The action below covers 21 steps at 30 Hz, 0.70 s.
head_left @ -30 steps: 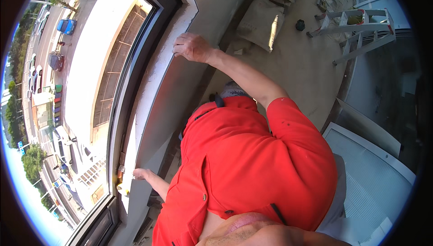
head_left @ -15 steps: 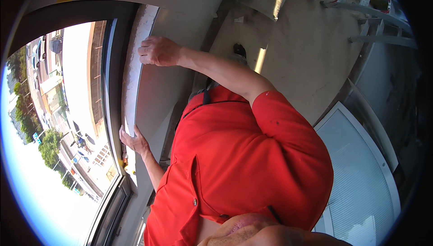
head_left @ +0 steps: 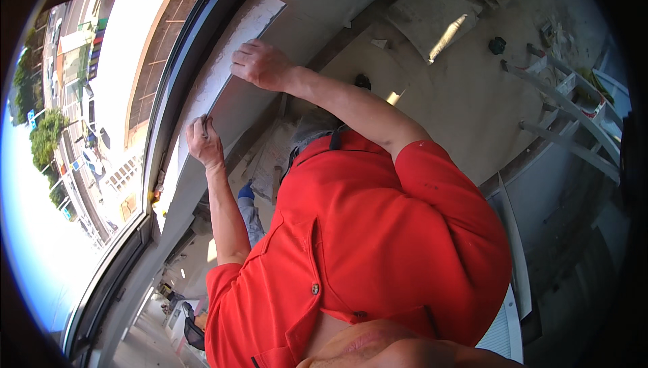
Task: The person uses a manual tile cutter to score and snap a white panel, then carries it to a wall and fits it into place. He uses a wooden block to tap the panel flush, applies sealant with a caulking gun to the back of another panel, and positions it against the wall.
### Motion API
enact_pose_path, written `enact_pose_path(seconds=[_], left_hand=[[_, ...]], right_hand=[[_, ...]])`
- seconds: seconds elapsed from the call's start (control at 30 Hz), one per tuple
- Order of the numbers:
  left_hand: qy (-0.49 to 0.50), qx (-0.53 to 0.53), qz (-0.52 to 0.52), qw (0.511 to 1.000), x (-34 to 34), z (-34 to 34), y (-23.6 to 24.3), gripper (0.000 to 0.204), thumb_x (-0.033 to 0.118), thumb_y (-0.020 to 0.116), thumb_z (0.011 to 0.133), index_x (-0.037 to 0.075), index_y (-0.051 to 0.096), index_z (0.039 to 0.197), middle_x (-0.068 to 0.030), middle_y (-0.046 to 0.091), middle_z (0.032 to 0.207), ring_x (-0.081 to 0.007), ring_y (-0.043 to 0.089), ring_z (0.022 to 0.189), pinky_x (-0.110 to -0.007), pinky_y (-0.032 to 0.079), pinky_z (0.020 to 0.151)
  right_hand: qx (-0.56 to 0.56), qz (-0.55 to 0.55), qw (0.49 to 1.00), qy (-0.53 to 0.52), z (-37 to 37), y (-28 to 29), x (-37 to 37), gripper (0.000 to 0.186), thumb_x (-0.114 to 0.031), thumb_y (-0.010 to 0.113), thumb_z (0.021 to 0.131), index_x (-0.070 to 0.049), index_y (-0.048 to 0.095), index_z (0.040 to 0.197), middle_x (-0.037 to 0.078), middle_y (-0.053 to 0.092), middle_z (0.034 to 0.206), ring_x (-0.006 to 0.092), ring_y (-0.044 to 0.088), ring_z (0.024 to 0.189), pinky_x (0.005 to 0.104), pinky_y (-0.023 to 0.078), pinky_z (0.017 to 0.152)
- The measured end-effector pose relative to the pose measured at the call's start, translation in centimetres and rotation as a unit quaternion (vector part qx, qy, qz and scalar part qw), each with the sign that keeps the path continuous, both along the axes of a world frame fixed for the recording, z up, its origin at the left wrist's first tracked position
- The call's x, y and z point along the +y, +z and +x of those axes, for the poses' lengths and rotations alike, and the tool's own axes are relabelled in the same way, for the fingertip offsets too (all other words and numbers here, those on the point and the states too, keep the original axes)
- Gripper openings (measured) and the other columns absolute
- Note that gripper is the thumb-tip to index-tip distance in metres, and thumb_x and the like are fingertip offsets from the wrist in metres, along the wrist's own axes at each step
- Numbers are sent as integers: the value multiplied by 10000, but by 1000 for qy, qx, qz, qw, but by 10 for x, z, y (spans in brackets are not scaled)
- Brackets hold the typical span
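A rough white window sill strip (head_left: 219, 74) runs along the dark window frame (head_left: 177, 98), its surface patchy and its inner edge straight. At its upper part, my right hand (head_left: 262, 66) rests on the inner edge with the fingers curled closed. Whatever lies under those fingers is hidden. Lower down the same edge, my left hand (head_left: 205, 144) is closed, thumb against fingers, around a small dark bit too small to name. The wall (head_left: 270, 37) drops away below the sill on the room side.
Outside the window lies a street with trees. A stepladder (head_left: 574, 101) stands at the right, and a pale sheet (head_left: 432, 14) lies on the floor. A white-framed panel (head_left: 507, 324) leans at the lower right. Small yellow and red items (head_left: 156, 199) sit farther along the sill.
My left hand has moved up along the sill toward my right hand, from fingers apart over the edge to a pinch. My right hand stays on the edge; the whole view has turned.
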<state>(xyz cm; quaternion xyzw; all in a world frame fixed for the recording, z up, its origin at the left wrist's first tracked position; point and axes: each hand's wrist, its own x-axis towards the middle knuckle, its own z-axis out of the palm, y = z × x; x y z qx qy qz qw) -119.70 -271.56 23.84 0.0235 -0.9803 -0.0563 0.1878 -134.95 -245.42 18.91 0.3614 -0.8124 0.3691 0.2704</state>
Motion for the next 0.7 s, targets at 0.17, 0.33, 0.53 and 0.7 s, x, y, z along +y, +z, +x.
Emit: enact_pose_path(seconds=[0.17, 0.33, 0.53, 0.7], left_hand=[[13, 54, 18, 998, 0, -4, 7, 61, 73, 748, 897, 106, 745, 948, -68, 751, 1005, -291, 727, 916, -402, 594, 787], [31, 121, 15, 992, -12, 14, -7, 141, 59, 746, 856, 111, 763, 986, -47, 742, 1016, -260, 720, 919, -369, 591, 821], [52, 155, 65, 984, -8, 29, -26, 160, 117, 665, 902, 120, 775, 1018, -38, 722, 1081, -230, 705, 1058, -377, 554, 948], [52, 157, 75, 983, -6, 35, -32, 169, 142, 666, 909, 158, 773, 1038, -4, 711, 1100, -189, 683, 1087, -356, 524, 980]], right_hand=[[-6, 71, 997, 15, -20, 20, 33, 164, -186, 749, 880, -121, 755, 1030, 61, 690, 1027, 283, 667, 1048, 442, 534, 919], [19, 132, 991, 18, -23, 33, 40, 239, -157, 857, 854, -134, 798, 1084, 31, 707, 1069, 266, 675, 1036, 421, 537, 911], [55, 187, 980, 34, -24, 29, 40, 175, -128, 852, 877, -103, 820, 1047, 66, 732, 1032, 298, 696, 962, 441, 559, 857], [57, 250, 965, 45, -24, 39, 43, 166, -110, 856, 877, -60, 800, 1025, 99, 741, 1025, 327, 697, 951, 459, 565, 852]])
